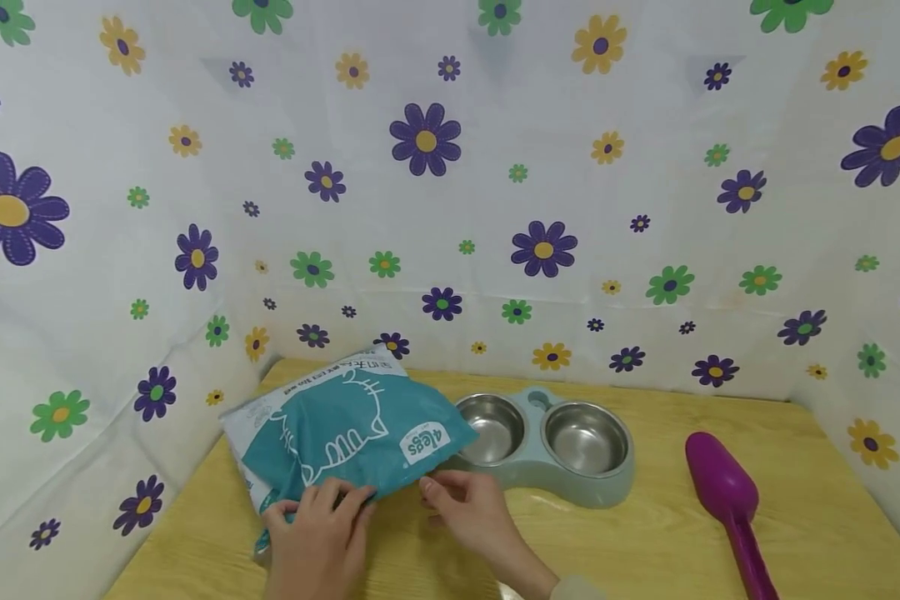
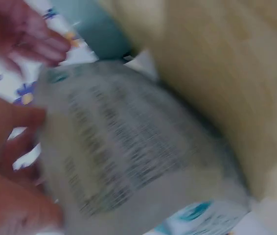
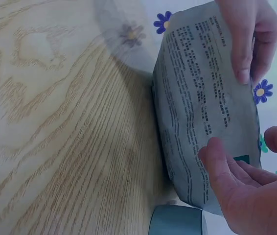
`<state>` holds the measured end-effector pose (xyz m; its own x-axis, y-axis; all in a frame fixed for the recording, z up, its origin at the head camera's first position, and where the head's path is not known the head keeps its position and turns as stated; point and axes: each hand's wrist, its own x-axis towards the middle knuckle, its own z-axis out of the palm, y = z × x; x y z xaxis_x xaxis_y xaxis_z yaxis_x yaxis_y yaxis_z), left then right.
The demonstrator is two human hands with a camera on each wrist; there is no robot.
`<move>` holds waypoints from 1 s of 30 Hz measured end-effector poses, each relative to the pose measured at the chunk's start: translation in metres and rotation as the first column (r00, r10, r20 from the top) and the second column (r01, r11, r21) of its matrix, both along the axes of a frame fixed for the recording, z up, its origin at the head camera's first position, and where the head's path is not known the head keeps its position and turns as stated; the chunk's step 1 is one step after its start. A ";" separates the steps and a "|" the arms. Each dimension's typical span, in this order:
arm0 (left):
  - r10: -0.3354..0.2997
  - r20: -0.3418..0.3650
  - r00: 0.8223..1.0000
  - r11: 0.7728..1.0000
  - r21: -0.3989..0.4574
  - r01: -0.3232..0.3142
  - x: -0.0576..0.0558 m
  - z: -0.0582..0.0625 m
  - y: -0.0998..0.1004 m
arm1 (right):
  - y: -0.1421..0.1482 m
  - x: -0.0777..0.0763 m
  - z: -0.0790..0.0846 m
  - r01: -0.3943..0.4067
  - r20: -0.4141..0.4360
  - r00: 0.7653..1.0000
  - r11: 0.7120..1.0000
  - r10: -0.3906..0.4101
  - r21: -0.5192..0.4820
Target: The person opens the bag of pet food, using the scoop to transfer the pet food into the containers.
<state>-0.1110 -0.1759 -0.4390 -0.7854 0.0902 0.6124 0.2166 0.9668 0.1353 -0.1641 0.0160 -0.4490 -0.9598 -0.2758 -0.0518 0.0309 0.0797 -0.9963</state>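
Note:
A teal and white cat food bag (image 1: 330, 425) with white cat line drawings is tilted up at the left of the table, its top edge toward the back. My left hand (image 1: 317, 533) grips the bag's near edge, thumb on one side and fingers on the other. Near the right corner of that edge is my right hand (image 1: 474, 512). The right wrist view has the right fingers (image 3: 221, 171) stretched along the bag's printed back face, the thumb held apart. That grey back, covered with small text, also fills the left wrist view.
A grey-green double pet bowl stand (image 1: 536, 467) with two steel bowls stands right of the bag, whose corner overlaps the left bowl (image 1: 495, 429). Farther right lies a magenta scoop (image 1: 723, 492). A flower-patterned cloth (image 1: 480, 200) hangs around the wooden table (image 1: 630, 550).

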 end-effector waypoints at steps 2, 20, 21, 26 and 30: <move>0.012 0.159 0.987 1.000 0.001 -0.012 0.007 0.011 -0.003 | -0.003 0.000 0.000 0.005 0.007 1.000 1.000 -0.005 -0.010; -0.253 0.599 0.760 0.967 0.133 0.217 -0.009 0.039 -0.051 | -0.010 -0.004 -0.001 0.018 0.027 0.999 0.999 -0.017 -0.048; -0.269 0.593 0.759 0.962 0.136 0.236 -0.010 0.039 -0.051 | -0.010 -0.005 -0.001 0.017 0.026 1.000 0.999 -0.015 -0.049; -0.322 0.589 0.741 0.941 0.111 0.321 -0.015 0.041 -0.053 | -0.007 -0.004 -0.002 0.004 0.008 1.000 1.000 -0.004 -0.010; -0.356 0.568 0.742 0.920 0.076 0.383 -0.015 0.042 -0.052 | -0.004 -0.003 -0.003 0.001 -0.012 1.000 1.000 -0.001 0.025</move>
